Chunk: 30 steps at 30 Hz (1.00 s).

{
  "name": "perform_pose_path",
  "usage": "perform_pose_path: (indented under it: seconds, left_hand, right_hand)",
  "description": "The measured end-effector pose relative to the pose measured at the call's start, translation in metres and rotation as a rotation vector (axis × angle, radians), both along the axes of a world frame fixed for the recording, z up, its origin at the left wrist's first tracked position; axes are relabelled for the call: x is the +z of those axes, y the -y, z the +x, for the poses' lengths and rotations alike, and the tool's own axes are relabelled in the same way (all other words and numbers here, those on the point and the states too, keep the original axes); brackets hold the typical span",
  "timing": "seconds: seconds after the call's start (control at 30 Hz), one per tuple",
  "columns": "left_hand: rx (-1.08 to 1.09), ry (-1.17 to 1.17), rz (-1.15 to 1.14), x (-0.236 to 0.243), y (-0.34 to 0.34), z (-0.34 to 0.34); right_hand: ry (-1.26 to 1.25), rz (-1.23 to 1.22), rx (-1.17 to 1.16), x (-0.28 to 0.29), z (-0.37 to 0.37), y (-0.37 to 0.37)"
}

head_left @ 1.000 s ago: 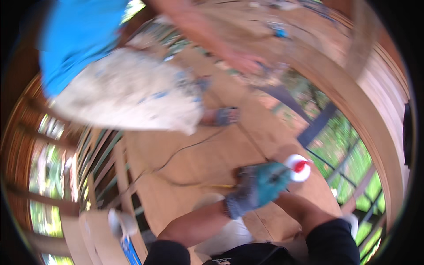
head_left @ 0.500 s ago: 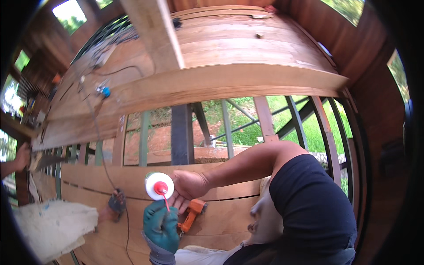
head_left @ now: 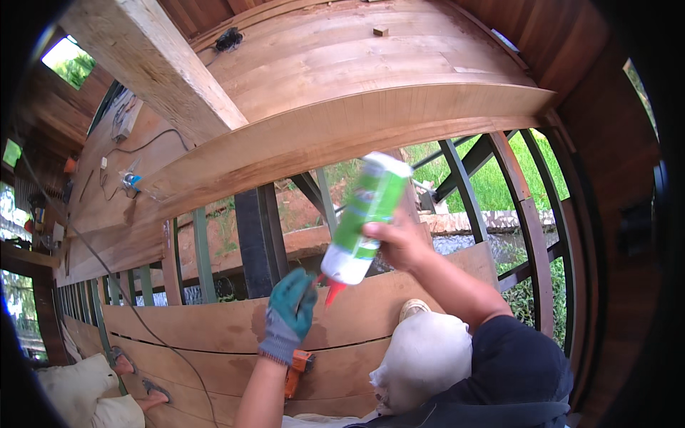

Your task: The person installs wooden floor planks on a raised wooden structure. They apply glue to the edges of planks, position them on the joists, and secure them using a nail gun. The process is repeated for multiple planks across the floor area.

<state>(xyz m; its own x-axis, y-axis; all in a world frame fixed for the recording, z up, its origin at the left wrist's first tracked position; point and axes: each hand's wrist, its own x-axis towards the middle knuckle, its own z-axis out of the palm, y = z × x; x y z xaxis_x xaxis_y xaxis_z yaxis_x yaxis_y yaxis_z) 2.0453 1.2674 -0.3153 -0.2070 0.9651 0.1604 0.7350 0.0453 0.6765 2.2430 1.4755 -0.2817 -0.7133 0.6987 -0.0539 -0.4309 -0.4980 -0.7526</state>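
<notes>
Near the middle of the frame, a green-and-white bottle (head_left: 369, 214) is hanging at a tilt, its red nozzle (head_left: 335, 290) pointing down toward the lower left, above the wooden boards (head_left: 214, 327). From where I am standing, the step in hand is looking like work at the nozzle end, and the next move would be calling for a steady hold on the bottle and careful aim of the tip. The bare right hand (head_left: 401, 245) is gripping the bottle's side, its fingers closing around the body and the thumb lying across the green part. Just left of the nozzle, the gloved left hand (head_left: 290, 308) is hovering with fingers curling inward, nearly together; something small and red is showing at their tips, and I cannot tell whether they are pinching it or merely touching it. Below that glove, an orange tool (head_left: 297, 374) is lying on the boards, while toward the lower left a co-worker's foot (head_left: 123, 362) is resting.
</notes>
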Motion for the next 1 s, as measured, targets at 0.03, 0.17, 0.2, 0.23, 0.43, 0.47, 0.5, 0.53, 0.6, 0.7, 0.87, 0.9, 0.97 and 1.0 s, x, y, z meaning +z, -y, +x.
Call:
perform_pose_path:
  seconds: [0.03,0.17,0.2,0.23,0.43,0.47,0.5,0.53,0.6,0.7,0.87,0.9,0.97,1.0]
  left_hand:
    - [0.105,0.104,-0.007,-0.026,-0.01,0.004]
    - [0.336,0.151,-0.355,-0.12,-0.032,0.029]
    - [0.323,0.034,-0.545,-0.136,-0.028,0.043]
    - [0.301,-0.105,-0.8,-0.148,-0.025,0.055]
    - [0.194,-0.218,-1.004,-0.155,-0.032,0.075]
    - [0.147,-0.249,-1.063,-0.151,-0.038,0.071]
    - [0.106,-0.263,-1.1,-0.147,-0.044,0.067]
    - [0.064,-0.286,-1.162,-0.142,-0.049,0.063]
    - [0.013,-0.277,-1.248,-0.135,-0.06,0.055]
    - [-0.025,-0.274,-1.287,-0.132,-0.07,0.05]
    - [-0.02,-0.309,-1.306,-0.137,-0.073,0.05]
    - [-0.018,-0.311,-1.283,-0.138,-0.072,0.05]
    - [-0.019,-0.302,-1.273,-0.14,-0.071,0.05]
    - [-0.018,-0.293,-1.282,-0.141,-0.071,0.05]
  right_hand:
    - [0.07,0.166,-0.128,0.004,0.023,-0.015]
    - [0.203,0.634,-0.766,-0.009,0.081,-0.074]
    - [0.507,0.666,-0.643,-0.017,0.09,-0.09]
    - [0.91,0.606,-0.495,-0.021,0.103,-0.104]
    - [0.356,0.48,-0.902,-0.056,0.118,-0.168]
    - [0.512,0.5,-0.83,-0.064,0.111,-0.183]
    - [0.632,0.571,-0.736,-0.074,0.101,-0.196]
    - [0.704,0.465,-0.665,-0.086,0.087,-0.206]
    - [0.645,0.513,-0.639,-0.102,0.075,-0.218]
    - [0.883,0.676,-0.669,-0.115,0.061,-0.235]
    - [0.966,0.711,-0.687,-0.115,0.045,-0.243]
    - [0.968,0.721,-0.643,-0.115,0.042,-0.244]
    - [0.994,0.754,-0.593,-0.117,0.037,-0.243]
    - [1.054,0.727,-0.591,-0.118,0.036,-0.242]
